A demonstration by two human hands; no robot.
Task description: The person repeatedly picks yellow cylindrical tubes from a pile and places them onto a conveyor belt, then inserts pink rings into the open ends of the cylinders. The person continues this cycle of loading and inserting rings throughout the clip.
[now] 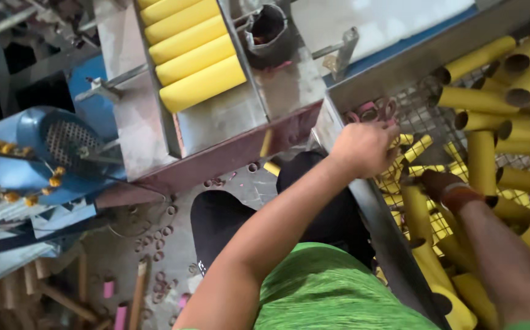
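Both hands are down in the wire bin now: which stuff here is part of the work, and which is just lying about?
In use: left hand; right hand; yellow tubes in the wire bin; tubes on the metal tray.

Lying about: cardboard rings on the floor; blue fan; pink pieces.

Metal bin (399,67) with wire mesh floor (414,116) at right carried a loose pile of yellow cardboard tubes (478,104), lying crosswise, open ends showing; a few pink rings (372,112) sat at its near corner. Steel tray (216,116) on the machine held five yellow tubes (194,60) side by side in a row. Concrete floor (173,250) below was littered with small cut rings (161,241), pink tube offcuts (120,316) and sticks (138,293).
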